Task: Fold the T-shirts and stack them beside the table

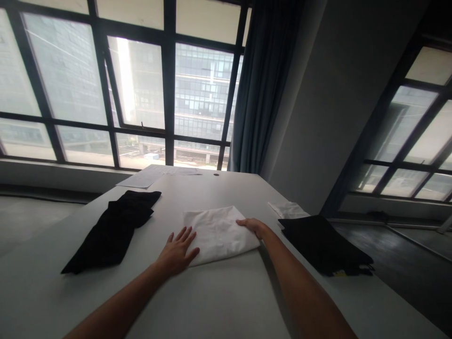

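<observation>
A folded white cloth lies on the white table in front of me. My left hand rests at its left edge, palm down with the fingers spread, the fingertips on the fabric. At the right side of the cloth, my right hand grips the edge, thumb and fingers closed on it. The fingers under the fabric are hidden.
A crumpled black garment is on the left of the table, folded black cloth on the right. Behind that lies another white cloth. Papers sit at the far left edge, near the windows and a dark curtain.
</observation>
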`<action>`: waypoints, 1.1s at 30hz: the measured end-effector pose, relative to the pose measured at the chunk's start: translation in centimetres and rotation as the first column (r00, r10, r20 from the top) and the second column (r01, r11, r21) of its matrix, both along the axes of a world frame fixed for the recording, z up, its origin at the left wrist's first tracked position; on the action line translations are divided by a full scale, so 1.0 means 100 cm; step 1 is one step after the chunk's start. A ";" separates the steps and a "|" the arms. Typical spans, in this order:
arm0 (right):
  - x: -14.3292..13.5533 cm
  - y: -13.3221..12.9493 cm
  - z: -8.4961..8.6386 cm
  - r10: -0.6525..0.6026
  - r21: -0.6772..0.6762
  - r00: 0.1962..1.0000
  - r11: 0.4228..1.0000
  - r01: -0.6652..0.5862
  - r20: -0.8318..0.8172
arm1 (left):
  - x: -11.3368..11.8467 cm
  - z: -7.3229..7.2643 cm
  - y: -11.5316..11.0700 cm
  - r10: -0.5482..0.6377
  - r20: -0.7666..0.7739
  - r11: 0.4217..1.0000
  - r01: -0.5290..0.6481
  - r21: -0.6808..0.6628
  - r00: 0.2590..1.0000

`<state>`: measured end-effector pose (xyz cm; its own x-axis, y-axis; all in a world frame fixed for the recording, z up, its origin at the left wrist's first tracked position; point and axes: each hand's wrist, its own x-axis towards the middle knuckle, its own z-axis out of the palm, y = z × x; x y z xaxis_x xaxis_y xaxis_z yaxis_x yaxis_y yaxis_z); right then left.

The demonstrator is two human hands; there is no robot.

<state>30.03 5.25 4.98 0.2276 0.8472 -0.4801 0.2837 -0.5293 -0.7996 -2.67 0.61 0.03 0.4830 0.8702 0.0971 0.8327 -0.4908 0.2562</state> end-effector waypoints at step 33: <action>0.062 0.018 0.008 -0.068 0.262 0.637 0.941 -0.215 0.767 | 0.008 0.009 -0.005 0.080 -0.062 0.997 -0.081 -0.019 0.995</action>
